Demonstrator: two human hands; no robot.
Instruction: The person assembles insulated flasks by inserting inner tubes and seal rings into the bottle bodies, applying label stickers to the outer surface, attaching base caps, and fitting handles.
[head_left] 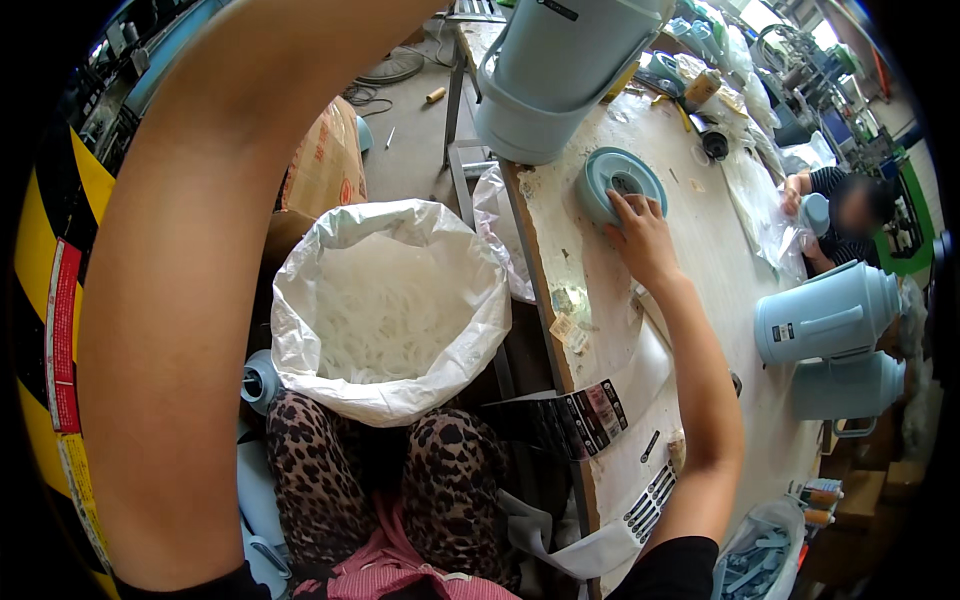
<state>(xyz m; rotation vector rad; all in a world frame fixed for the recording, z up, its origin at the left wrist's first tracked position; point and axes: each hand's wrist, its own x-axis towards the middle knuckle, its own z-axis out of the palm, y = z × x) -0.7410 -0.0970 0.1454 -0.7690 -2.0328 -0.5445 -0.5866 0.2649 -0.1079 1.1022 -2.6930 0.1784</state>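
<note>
On the worktable (715,230), my right hand (642,235) grips the near rim of a round light-blue lid-like part (600,172). The thumb is at its outer side and the fingers reach over the edge into its recess. My left arm (170,350) stretches up along the left and leaves the top of the picture, so the left hand is out of sight. A large light-blue jug (575,65) with a handle is at the top, tilted, beyond the round part. Whether my left hand touches it cannot be seen.
A white bag (400,395) of translucent rings stands before my knees. Label sheets (590,420) hang over the table's near edge. Two blue jugs (825,315) are at the right. Across the table, a person (840,215) holds a blue part. A cardboard box (330,160) is behind the bag.
</note>
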